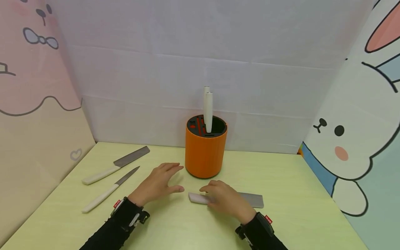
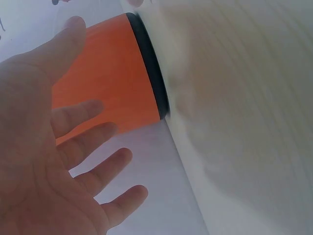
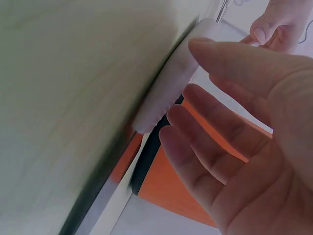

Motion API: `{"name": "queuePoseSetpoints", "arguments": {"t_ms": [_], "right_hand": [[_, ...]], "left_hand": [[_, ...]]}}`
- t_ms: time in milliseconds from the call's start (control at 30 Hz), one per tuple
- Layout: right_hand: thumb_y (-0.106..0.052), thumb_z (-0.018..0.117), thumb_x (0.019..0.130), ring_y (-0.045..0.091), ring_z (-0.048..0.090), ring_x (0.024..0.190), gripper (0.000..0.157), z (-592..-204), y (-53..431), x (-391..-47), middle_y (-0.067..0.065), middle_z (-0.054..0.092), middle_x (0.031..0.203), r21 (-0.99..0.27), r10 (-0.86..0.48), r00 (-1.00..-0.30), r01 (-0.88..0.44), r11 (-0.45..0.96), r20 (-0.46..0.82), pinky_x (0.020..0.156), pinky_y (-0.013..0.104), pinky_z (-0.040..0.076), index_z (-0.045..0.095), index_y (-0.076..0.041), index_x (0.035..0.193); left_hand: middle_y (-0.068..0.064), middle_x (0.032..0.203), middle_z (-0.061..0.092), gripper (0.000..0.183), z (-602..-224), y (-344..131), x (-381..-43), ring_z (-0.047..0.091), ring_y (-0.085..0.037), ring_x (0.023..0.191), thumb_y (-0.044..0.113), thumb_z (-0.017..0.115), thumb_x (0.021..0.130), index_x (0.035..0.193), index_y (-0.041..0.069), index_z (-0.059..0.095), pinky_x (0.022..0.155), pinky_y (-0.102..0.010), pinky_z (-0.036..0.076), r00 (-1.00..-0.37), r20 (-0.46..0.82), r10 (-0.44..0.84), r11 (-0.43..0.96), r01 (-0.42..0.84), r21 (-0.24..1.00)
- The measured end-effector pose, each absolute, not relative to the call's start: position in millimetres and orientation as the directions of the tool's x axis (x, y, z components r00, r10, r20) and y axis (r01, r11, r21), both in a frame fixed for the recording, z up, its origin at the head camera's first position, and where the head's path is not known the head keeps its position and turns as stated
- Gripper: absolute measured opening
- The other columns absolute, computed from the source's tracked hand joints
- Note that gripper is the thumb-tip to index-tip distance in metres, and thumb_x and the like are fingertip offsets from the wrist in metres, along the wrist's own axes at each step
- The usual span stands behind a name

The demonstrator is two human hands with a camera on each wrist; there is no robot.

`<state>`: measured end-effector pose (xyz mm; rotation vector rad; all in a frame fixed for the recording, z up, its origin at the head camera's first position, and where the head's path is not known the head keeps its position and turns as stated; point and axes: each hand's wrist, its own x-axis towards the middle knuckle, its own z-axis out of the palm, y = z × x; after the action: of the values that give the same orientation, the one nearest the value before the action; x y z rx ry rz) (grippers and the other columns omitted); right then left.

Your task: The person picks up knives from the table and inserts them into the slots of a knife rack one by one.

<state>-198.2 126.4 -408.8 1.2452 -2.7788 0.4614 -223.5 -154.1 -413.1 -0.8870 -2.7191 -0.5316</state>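
Observation:
My left hand (image 1: 159,183) hovers beside the orange round knife block (image 1: 204,154), holding nothing; its fingers are spread in the left wrist view. Close over a cleaver (image 1: 251,199) that lies flat in front of the block is my right hand (image 1: 229,199). In the right wrist view the thumb overlaps the cleaver's white handle (image 3: 168,81), while the other fingers, loosely bent, reach along the handle's far side without wrapping it. Part of the handle and blade is hidden under this hand in the head view. Two white handles (image 1: 208,111) stand upright in the block's black slotted top.
On the table's left lie another cleaver (image 1: 131,157) and a slim pointed knife (image 1: 110,189), both with white handles. White sheeting (image 1: 140,86) hangs behind the table (image 1: 293,215), and cartoon-printed panels (image 1: 353,139) flank it.

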Motion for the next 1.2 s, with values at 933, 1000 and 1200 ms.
{"name": "queuePoseSetpoints", "arguments": {"t_ms": [933, 1000, 1200], "right_hand": [[-0.009, 0.075, 0.083, 0.007, 0.054, 0.083, 0.031, -414, 127, -200, -0.007, 0.059, 0.094, -0.228, -0.708, -0.683, -0.728, 0.646, 0.178, 0.078, 0.026, 0.051, 0.067, -0.018, 0.112], [-0.01, 0.074, 0.084, 0.007, 0.054, 0.083, 0.031, -411, 129, -200, -0.006, 0.06, 0.096, -0.233, -0.7, -0.687, -0.725, 0.648, 0.194, 0.079, 0.026, 0.051, 0.067, -0.018, 0.113], [-0.005, 0.074, 0.082, 0.01, 0.055, 0.088, 0.037, -395, 135, -202, -0.003, 0.06, 0.103, -0.243, -0.698, -0.659, -0.752, 0.613, 0.28, 0.08, 0.029, 0.052, 0.063, -0.014, 0.116]], "left_hand": [[-0.011, 0.139, 0.046, 0.073, -409, -157, -224, 0.041, -0.03, 0.126, 0.053, 0.07, 0.082, 0.137, 0.011, 0.05, 0.1, -0.056, 0.036, -0.767, 0.353, 0.535, 0.732, 0.63, 0.26], [-0.011, 0.14, 0.046, 0.073, -410, -158, -224, 0.04, -0.03, 0.126, 0.053, 0.07, 0.082, 0.138, 0.011, 0.049, 0.1, -0.056, 0.036, -0.769, 0.354, 0.533, 0.733, 0.628, 0.261], [-0.011, 0.139, 0.046, 0.073, -412, -160, -224, 0.041, -0.03, 0.125, 0.052, 0.071, 0.081, 0.137, 0.01, 0.05, 0.1, -0.056, 0.036, -0.769, 0.358, 0.529, 0.735, 0.626, 0.261]]}}
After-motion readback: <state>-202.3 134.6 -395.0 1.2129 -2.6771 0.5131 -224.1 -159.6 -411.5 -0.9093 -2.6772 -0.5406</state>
